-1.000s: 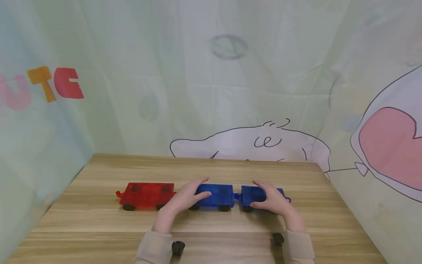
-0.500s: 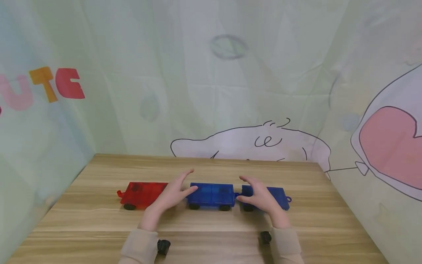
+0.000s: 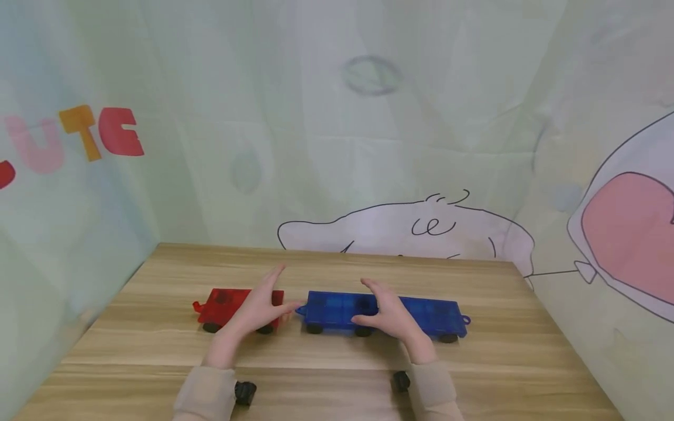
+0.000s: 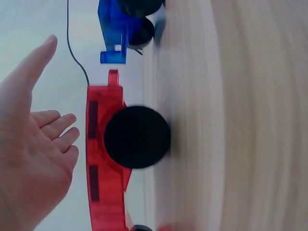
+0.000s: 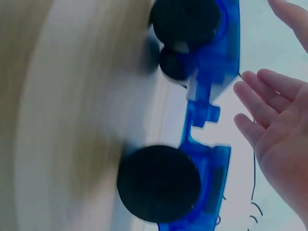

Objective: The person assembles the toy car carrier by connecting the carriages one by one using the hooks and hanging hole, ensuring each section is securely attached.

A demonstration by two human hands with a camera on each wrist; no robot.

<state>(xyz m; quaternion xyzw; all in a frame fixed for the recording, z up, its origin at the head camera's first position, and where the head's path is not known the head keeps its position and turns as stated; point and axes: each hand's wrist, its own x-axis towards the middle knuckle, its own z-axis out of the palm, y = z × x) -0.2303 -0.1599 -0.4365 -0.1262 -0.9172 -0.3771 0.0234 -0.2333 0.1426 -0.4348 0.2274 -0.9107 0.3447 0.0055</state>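
Observation:
A red toy train car (image 3: 225,307) with black wheels stands at the left of the row. My left hand (image 3: 258,309) hovers over its right half, fingers spread, thumb pointing toward the blue hitch ring (image 3: 301,310). In the left wrist view a small gap separates the red car's end (image 4: 107,192) from the blue hitch (image 4: 113,57). The middle blue car (image 3: 334,313) and right blue car (image 3: 434,316) stand in line, their hitch parts (image 5: 204,113) overlapping in the right wrist view. My right hand (image 3: 387,313), fingers extended, is over that junction, holding nothing.
The cars stand on a wood-grain table (image 3: 326,374). Behind and beside it hangs a pale printed curtain (image 3: 237,117) with a cartoon animal outline (image 3: 389,231) at the table's back edge. Small black cameras (image 3: 245,393) sit on both wrists.
Both hands have moved left: the left from the middle blue car onto the red one, the right from the right blue car to the blue junction. The cars keep their places.

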